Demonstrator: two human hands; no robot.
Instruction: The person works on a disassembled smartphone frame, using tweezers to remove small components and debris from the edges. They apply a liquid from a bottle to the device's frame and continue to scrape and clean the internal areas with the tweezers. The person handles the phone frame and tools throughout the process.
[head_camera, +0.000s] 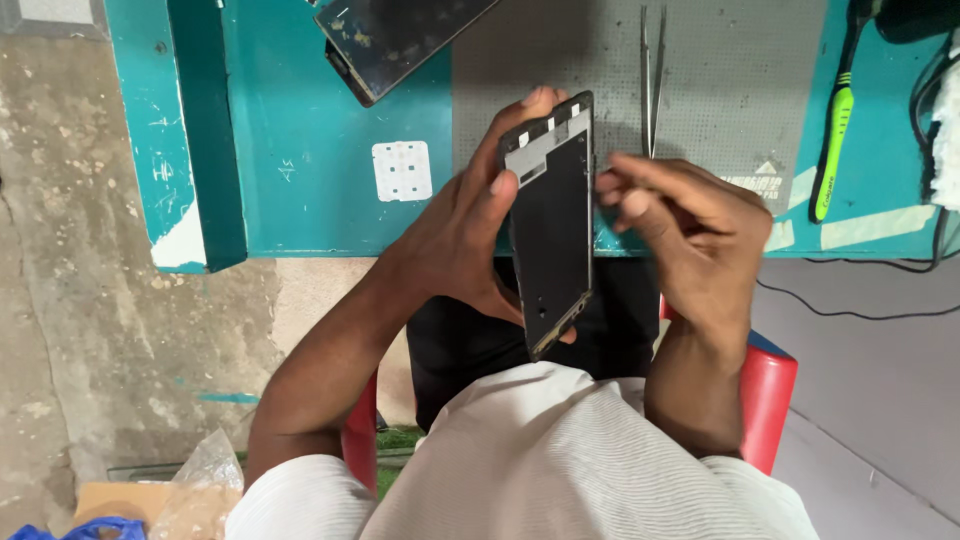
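Note:
My left hand (462, 225) grips a black phone frame (552, 230) with a grey metal plate at its top, held upright over my lap at the table's front edge. Its thumb lies across the frame's left side, and the fingers wrap behind it. My right hand (690, 225) is at the frame's right edge, fingertips pinched together against the side near the top. Whether it holds anything small I cannot tell.
On the teal table (300, 140) lie a grey work mat (720, 90), metal tweezers (652, 70), a green toothbrush (835, 130), another dark phone (395, 35) and a small white sticker sheet (402, 170). A black cable (850, 312) hangs at right. I sit on a red chair (768, 395).

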